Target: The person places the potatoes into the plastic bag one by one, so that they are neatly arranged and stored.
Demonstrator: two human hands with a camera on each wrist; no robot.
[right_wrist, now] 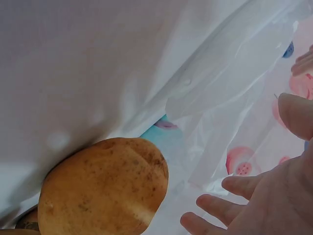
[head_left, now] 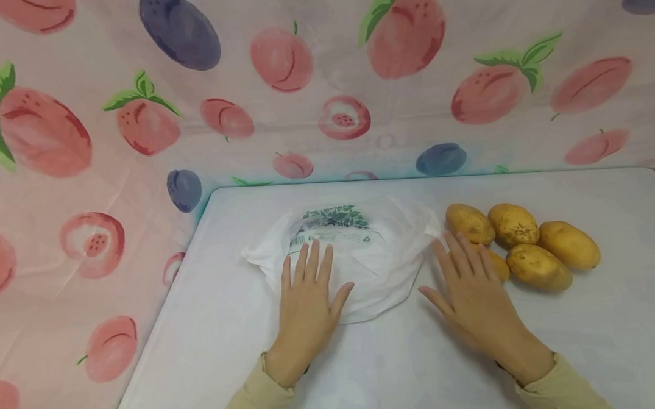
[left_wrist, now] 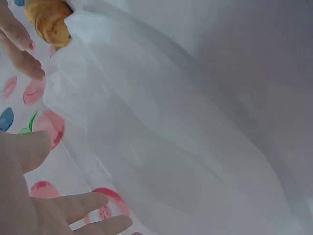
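A thin white plastic bag [head_left: 358,276] with green leaf print and a barcode lies flattened on the white table. Over its near left part my left hand [head_left: 308,303] is spread palm down, fingers straight and thumb out, holding nothing. To the right, several yellow potatoes [head_left: 539,267] lie grouped together. My right hand [head_left: 477,305] is spread beside the bag, its fingertips overlapping the nearest potatoes in the head view. In the right wrist view a potato [right_wrist: 102,191] lies near its straight fingers [right_wrist: 220,208]. The left wrist view shows the bag [left_wrist: 146,112] beside the left thumb [left_wrist: 34,149].
The white table [head_left: 213,356] ends at a back edge against a hanging cloth [head_left: 221,154] printed with peaches and plums. The same cloth runs along the left side. Beige sleeves [head_left: 259,393] cover both forearms.
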